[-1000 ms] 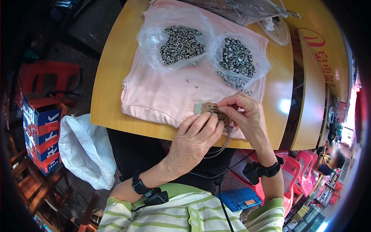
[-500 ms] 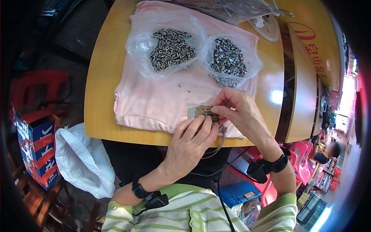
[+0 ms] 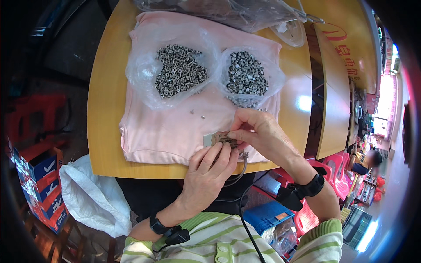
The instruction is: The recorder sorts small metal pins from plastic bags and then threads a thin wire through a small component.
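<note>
Both hands, left hand and right hand, pinch a small tan block together just below the two bags of metal nuts, steadying it over the pink cloth

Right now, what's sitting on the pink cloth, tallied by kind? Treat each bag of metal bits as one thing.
Clear plastic bags of small metal parts: 2, one left, one right
Loose small metal pieces: 2
Flat tan part held by both hands: 1
Total: 5
</note>
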Tool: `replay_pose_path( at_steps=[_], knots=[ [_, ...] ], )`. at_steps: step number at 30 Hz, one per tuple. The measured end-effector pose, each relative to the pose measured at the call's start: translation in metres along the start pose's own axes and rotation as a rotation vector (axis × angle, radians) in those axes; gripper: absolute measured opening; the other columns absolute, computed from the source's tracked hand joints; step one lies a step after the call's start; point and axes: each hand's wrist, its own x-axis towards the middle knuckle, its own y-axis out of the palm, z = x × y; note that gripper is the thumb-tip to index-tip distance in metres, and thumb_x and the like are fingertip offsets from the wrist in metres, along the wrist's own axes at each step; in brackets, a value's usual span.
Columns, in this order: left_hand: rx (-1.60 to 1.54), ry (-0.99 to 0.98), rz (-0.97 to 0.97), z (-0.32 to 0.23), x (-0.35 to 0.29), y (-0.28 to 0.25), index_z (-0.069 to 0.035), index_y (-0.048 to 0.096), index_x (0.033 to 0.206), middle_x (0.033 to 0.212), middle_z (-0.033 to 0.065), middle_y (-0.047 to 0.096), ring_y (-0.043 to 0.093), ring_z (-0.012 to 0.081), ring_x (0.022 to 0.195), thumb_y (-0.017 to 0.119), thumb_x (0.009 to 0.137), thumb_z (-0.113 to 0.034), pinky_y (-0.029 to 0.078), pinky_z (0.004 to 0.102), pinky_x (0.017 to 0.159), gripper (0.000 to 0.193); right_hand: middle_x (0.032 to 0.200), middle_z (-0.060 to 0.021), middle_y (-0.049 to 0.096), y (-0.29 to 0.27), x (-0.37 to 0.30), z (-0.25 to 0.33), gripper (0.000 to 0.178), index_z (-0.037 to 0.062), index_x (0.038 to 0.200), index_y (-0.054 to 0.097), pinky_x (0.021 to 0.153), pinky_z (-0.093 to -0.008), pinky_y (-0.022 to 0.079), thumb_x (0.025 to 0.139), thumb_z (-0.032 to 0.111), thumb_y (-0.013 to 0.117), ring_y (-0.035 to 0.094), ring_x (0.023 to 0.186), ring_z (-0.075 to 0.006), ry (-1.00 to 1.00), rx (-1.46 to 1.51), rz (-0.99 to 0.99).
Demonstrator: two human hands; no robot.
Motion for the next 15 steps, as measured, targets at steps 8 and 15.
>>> replay_pose_path(
  at_steps=[8, 15],
  knots=[
    [0.039, -0.011, -0.006, 0.001, -0.003, 0.003, -0.010, 0.059, 0.116, 0.119, 0.0052, 0.052, 0.046, 0.0201, 0.114, 0.055, 0.077, -0.014, 0.038, 0.0390, 0.095, 0.039, 0.072, -0.0088, 0.060, -0.005, -0.005, -0.005, 0.007, -0.0012, 0.085, 0.059, 0.059, -0.0280, 0.048, 0.081, 0.003, 0.063, 0.059, 0.063, -0.0149, -0.168, -0.136, -0.061],
    [0.032, 0.000, -0.002, 0.000, -0.001, 0.002, -0.010, 0.059, 0.117, 0.120, 0.0047, 0.053, 0.047, 0.0206, 0.113, 0.057, 0.074, -0.008, 0.038, 0.0401, 0.093, 0.044, 0.082, -0.0106, 0.062, -0.025, 0.025, 0.002, 0.008, 0.0047, 0.088, 0.063, 0.060, -0.0338, 0.047, 0.081, 0.007, 0.063, 0.061, 0.066, -0.0258, -0.503, -0.285, -0.576]
  ],
)
